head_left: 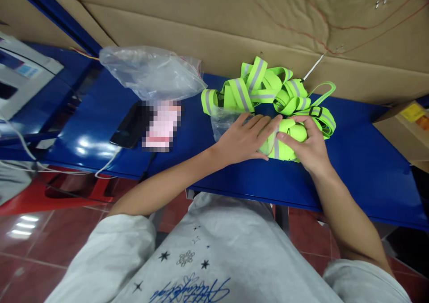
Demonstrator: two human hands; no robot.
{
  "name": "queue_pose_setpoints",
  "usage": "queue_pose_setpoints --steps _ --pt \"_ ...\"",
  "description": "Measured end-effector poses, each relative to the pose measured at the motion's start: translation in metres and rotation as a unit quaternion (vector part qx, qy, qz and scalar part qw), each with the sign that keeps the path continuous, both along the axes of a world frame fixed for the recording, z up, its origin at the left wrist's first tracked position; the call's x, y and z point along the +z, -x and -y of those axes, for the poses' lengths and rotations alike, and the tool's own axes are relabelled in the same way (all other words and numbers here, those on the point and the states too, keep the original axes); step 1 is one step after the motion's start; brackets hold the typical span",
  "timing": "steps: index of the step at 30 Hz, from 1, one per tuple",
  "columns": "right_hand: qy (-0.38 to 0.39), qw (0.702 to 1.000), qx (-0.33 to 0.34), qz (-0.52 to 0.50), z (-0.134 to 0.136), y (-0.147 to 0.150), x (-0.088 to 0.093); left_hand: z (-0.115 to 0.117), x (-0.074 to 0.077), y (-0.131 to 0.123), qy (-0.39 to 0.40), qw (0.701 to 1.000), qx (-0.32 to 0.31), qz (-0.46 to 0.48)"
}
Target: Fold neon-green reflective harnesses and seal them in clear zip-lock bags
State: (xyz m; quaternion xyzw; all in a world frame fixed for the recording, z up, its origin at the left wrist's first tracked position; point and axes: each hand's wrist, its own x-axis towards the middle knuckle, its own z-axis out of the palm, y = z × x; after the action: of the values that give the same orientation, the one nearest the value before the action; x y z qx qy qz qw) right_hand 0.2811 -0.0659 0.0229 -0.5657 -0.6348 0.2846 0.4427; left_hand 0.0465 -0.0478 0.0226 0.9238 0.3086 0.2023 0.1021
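A folded neon-green reflective strap bundle [287, 143] lies on the blue table [351, 160], partly inside a small clear plastic bag [223, 120]. My left hand [244, 137] rests flat on the bag and bundle with its fingers stretched out. My right hand [306, 144] curls around the bundle's right side, thumb pressing on top. Behind both hands lies a loose heap of neon-green straps with grey reflective stripes [268, 90].
A crumpled pile of clear plastic bags [150, 70] sits at the back left. A dark phone [129, 126] and a blurred pink item [162, 124] lie beside it. Cardboard sheets [234, 21] back the table; a cardboard box [407, 124] stands at right. Cables [20, 146] hang at left.
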Motion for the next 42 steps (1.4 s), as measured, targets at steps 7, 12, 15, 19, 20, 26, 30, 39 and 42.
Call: queue_pose_setpoints --steps 7,12,15,19,20,26,30,39,42 --pt "0.103 0.976 -0.058 -0.186 -0.003 0.003 -0.001 -0.002 0.009 -0.003 -0.025 0.999 0.038 -0.023" --pt "0.053 0.990 -0.071 -0.114 -0.003 0.001 0.002 0.008 0.015 -0.002 -0.093 0.990 0.054 -0.092" --pt "0.074 0.996 0.016 -0.052 -0.003 -0.003 0.008 0.008 0.012 -0.001 -0.112 0.989 0.012 -0.091" --pt "0.124 0.985 0.040 -0.110 -0.003 -0.006 0.013 0.001 0.004 0.000 -0.092 0.995 -0.011 -0.033" --pt "0.117 0.986 0.022 -0.119 -0.003 -0.006 0.013 -0.001 0.001 0.001 -0.087 0.996 -0.005 -0.026" --pt "0.011 0.999 -0.043 -0.019 -0.004 -0.006 0.004 -0.002 -0.006 0.005 -0.085 0.996 0.026 -0.026" --pt "-0.021 0.998 -0.062 -0.007 0.000 0.001 -0.002 0.001 -0.004 0.007 -0.067 0.995 0.066 -0.017" --pt "-0.035 0.999 -0.017 0.021 0.009 0.023 -0.012 0.006 -0.005 0.004 -0.094 0.992 0.063 -0.061" --pt "-0.037 0.999 0.015 0.023 0.012 0.025 -0.013 0.006 -0.005 0.004 -0.093 0.992 0.065 -0.062"
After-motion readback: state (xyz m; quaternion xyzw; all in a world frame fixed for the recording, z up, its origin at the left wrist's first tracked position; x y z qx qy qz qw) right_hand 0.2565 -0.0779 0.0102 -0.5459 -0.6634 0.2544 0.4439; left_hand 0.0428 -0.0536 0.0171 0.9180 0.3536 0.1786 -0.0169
